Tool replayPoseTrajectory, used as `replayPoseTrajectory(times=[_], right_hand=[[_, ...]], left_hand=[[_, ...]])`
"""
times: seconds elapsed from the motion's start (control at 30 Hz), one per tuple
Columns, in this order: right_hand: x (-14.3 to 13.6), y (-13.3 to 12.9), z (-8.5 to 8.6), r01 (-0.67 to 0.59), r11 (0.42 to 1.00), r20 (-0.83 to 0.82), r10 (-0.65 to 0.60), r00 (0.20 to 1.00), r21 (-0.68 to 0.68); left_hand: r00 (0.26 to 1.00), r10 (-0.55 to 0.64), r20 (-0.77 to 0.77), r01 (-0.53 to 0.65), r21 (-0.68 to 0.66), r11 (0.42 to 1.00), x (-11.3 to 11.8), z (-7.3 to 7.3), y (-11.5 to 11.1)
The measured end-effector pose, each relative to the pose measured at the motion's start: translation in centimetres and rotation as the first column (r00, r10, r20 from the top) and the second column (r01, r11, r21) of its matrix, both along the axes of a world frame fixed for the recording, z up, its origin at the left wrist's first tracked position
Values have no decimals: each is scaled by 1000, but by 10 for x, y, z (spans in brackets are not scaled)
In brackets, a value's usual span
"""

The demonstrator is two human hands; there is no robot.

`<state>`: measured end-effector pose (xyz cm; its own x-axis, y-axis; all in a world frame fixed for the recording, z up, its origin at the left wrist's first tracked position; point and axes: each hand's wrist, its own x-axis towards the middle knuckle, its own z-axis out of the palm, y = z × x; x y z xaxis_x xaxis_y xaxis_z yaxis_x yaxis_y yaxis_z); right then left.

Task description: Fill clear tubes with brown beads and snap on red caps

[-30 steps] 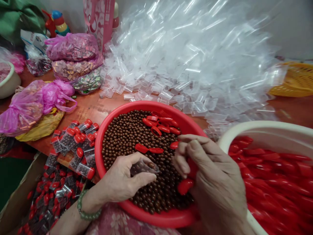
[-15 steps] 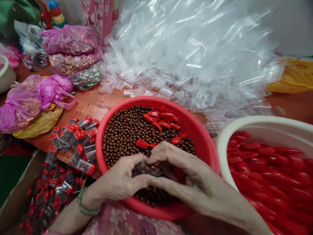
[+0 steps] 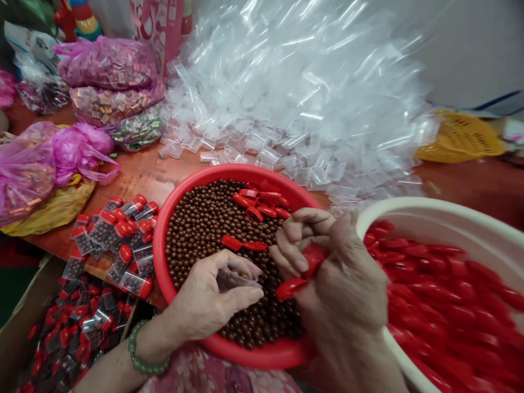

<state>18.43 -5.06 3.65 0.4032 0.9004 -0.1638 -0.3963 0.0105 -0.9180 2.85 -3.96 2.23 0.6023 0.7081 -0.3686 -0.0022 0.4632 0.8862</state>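
My left hand (image 3: 213,297) is closed around a clear plastic sleeve (image 3: 237,278) with some brown balls inside, held over the red basin (image 3: 164,273). Small round brown balls (image 3: 200,218) fill that basin, and several red plastic caps (image 3: 262,199) lie on top of them. Over the basin's right side, my right hand (image 3: 339,273) is closed on red caps (image 3: 313,259); one more cap (image 3: 290,288) sticks out below its fingers. How many caps it holds is partly hidden.
A white tub (image 3: 409,203) of red caps stands at the right. Behind the basin rises a heap of clear sleeves (image 3: 295,98). Filled red-capped packs (image 3: 118,229) lie at the left, above a box (image 3: 28,295) of more. Pink bags (image 3: 110,63) and a yellow basket (image 3: 462,136) stand further back.
My right hand has parted from my left and moved right, with red caps now showing in its fingers. My left hand still holds the sleeve. The view has shifted slightly right.
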Motion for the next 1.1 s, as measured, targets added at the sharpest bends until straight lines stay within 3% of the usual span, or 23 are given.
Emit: replayPoseTrajectory(times=[0.13, 0.2, 0.27, 0.33, 0.4, 0.47, 0.53, 0.6, 0.67, 0.77, 0.83, 0.93, 1.1], right_hand=[[-18, 8, -3, 79, 997, -128, -79, 989, -5], [-25, 6, -7, 120, 993, -19, -120, 993, 14], [-28, 0, -13, 178, 980, 249, -195, 949, 91], [-26, -6, -19, 134, 963, 584, -249, 773, 233], [-20, -12, -22, -96, 939, 829, -240, 505, 330], [-13, -16, -20, -337, 901, 944, -181, 275, 271], [-6, -22, -14, -420, 896, 983, -79, 166, 144], [1, -30, -9, -416, 909, 983, 51, 174, 26], [7, -39, -8, -408, 912, 954, 160, 253, -45], [15, -48, -11, -373, 927, 882, 202, 426, -32], [19, -49, -13, -371, 929, 857, 185, 482, 8], [22, -45, -12, -433, 901, 902, 169, 397, 22], [20, -35, -3, -562, 825, 990, 125, 71, -64]], left_hand=[[998, 60, -27, -60, 0, 998, 12, 4, -5], [994, 89, -61, -89, 3, 996, 15, 5, -5], [991, 105, -79, -105, 1, 994, 15, 5, -5], [992, 101, -74, -103, -23, 994, 13, 4, -4], [994, 105, -44, -107, -63, 992, 11, 2, -4], [991, 130, -10, -130, -83, 988, 8, 0, -2], [988, 152, -1, -152, -61, 987, 4, -1, 1], [988, 153, -19, -154, -46, 987, 0, -1, 4], [987, 157, -22, -158, -73, 985, -3, 0, 8], [984, 178, 1, -177, -118, 977, -5, -1, 10], [981, 191, 16, -187, -131, 974, -5, -2, 10], [975, 219, 25, -214, -125, 969, -5, -5, 9], [975, 222, 3, -222, -57, 973, -7, -7, 6]])
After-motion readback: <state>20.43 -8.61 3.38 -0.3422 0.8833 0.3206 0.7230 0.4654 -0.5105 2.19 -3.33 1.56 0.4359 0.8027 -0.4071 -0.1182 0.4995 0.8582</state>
